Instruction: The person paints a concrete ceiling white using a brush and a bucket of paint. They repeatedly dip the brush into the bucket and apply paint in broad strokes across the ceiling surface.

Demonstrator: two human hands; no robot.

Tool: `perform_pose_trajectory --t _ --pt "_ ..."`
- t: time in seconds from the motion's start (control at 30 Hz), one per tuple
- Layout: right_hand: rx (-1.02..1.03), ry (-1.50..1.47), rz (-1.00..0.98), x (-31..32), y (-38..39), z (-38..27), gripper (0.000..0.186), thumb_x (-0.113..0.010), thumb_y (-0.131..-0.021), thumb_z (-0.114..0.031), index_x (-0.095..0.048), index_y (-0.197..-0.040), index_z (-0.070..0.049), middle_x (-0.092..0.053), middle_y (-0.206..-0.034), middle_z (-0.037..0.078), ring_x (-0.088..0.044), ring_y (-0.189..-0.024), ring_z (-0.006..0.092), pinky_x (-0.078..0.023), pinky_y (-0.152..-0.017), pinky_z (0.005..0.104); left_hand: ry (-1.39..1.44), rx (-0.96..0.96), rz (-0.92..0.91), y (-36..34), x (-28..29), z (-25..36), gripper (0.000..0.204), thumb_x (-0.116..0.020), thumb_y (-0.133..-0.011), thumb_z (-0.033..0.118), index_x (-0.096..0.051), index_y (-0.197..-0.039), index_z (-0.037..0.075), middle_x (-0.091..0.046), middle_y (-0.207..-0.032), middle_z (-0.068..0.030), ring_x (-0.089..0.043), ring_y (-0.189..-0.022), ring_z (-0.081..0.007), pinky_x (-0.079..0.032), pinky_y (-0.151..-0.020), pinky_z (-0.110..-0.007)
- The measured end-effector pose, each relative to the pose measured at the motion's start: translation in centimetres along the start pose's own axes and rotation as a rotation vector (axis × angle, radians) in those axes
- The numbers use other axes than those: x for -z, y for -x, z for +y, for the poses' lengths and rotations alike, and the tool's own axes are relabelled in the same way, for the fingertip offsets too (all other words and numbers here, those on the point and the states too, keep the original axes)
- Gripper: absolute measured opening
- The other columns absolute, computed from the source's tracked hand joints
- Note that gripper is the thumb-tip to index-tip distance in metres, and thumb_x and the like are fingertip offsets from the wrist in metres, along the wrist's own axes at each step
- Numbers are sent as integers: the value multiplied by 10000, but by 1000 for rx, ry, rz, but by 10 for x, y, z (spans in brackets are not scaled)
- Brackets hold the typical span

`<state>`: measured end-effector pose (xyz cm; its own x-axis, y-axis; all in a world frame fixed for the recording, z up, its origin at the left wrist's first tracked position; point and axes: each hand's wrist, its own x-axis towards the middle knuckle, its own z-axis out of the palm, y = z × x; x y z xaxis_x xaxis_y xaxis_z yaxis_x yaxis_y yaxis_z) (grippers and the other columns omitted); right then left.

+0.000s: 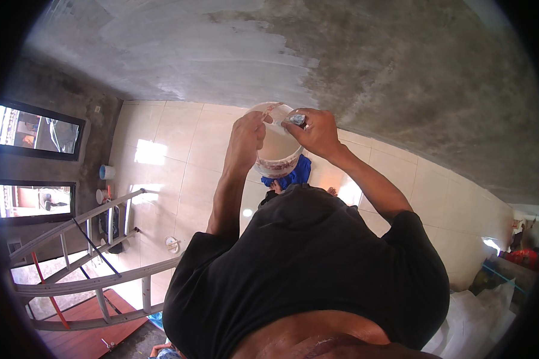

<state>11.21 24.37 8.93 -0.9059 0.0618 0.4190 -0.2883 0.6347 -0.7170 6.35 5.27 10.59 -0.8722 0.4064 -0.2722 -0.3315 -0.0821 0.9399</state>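
A white bucket with reddish-brown smears stands in front of my feet, holding a pale, cloudy liquid. My left hand is over the bucket's left side, its fingers curled in near the rim; what they pinch, if anything, is too small to make out. Over the right side of the opening, my right hand closes around a small grey-white lump. The lump's kind does not show. Blue cloth lies bunched against the bucket's near side, by my feet.
A grey wall, partly coated lighter, rises just beyond the bucket. An aluminium ladder stands at the left on the tiled floor. A blue-white container sits by the left wall. White sheeting is heaped at lower right.
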Motion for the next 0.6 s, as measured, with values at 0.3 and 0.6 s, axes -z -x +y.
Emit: perform_pose_trajectory --t 0.3,0.6 --pt "-459 -561 -218 -9 -5 18 194 -788 -806 -153 -720 -809 29 -696 -688 68 -621 -580 98 -474 -536 263 -24 -1 10 -3 -2 4 223 -436 -945 168 -602 -931 20 -345 -607 80 -245 -486 -16 -176 -421 -203" --pt "113 -59 3 -14 -4 10 165 -786 -785 -150 -738 -873 -19 -717 -781 120 -679 -631 214 -512 -573 304 -8 30 4 -4 2 -1 260 -463 -956 231 -616 -898 29 -345 -599 77 -266 -503 -26 -187 -444 -227"
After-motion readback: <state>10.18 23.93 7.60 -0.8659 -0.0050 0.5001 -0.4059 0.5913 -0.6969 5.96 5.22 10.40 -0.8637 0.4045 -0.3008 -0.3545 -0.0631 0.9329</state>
